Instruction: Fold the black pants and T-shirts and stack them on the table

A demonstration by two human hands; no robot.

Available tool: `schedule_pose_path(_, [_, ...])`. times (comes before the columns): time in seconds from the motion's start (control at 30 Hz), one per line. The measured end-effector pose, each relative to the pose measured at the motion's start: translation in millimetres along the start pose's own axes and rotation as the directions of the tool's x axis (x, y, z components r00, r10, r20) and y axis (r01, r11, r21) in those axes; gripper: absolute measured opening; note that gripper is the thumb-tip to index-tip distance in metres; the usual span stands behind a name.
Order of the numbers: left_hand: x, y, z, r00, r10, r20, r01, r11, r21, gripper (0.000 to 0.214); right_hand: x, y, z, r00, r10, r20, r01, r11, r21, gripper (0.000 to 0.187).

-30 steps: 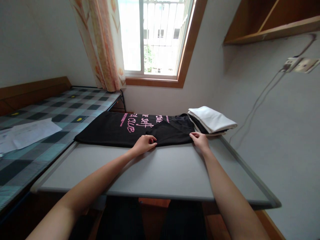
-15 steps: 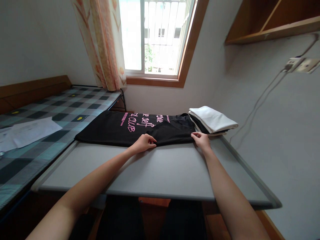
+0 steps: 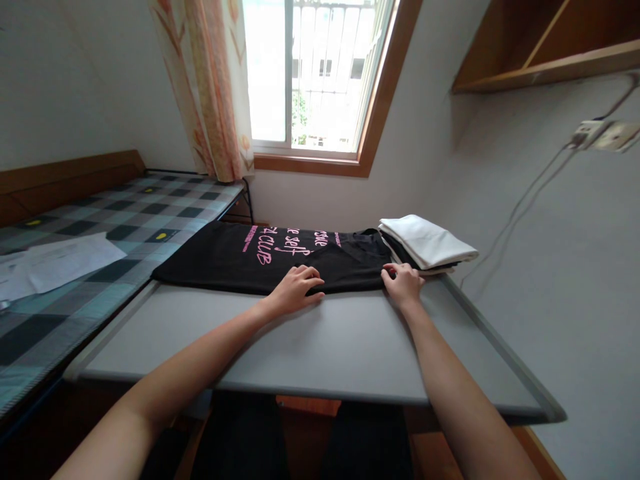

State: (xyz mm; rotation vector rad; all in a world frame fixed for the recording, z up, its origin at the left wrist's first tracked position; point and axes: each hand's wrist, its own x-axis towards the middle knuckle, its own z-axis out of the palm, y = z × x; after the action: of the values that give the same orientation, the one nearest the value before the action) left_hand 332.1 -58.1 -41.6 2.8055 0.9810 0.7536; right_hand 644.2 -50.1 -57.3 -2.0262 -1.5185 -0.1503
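A black T-shirt (image 3: pixel 225 257) with pink lettering lies stretched sideways across the table, its near side folded over in a straight edge. My left hand (image 3: pixel 296 288) rests at the middle of that near edge, its fingers spread over the cloth and the thumb apart on the table side. At the shirt's near right corner, my right hand (image 3: pixel 404 285) has thumb and forefinger close together on the fabric. Just beyond the right hand sits a stack of folded clothes (image 3: pixel 427 241), white on top with a black layer beneath, touching the shirt's collar end.
The grey-topped table (image 3: pixel 320 350) has a raised rim. On the left a bed (image 3: pixel 185 212) with a checked cover stands against it, with paper sheets (image 3: pixel 75 260) on top. A window, a curtain (image 3: pixel 215 87), a wall shelf (image 3: pixel 545 67) and a socket (image 3: pixel 590 133) with a hanging cable surround it.
My left hand has let go of the shirt's near edge, spread its fingers and shifted slightly right. The right hand stays at the corner, its fingers turned a little. The shirt lies nearly as before.
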Motion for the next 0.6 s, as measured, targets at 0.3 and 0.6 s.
schedule_pose_path(0.3, [-2, 10, 14.6, 0.972, 0.185, 0.143, -0.172, 0.980, -0.099, 0.042, -36, -65, 20, 0.697, -0.672, 0.249, 0.658, 0.738, 0.149, 0.045])
schedule_pose_path(0.6, [-1, 2, 18.6, 0.993, -0.044, 0.110, 0.059, 0.989, -0.135, 0.047, -29, -50, 21, 0.739, -0.465, 0.487, 0.534, 0.846, -0.003, 0.057])
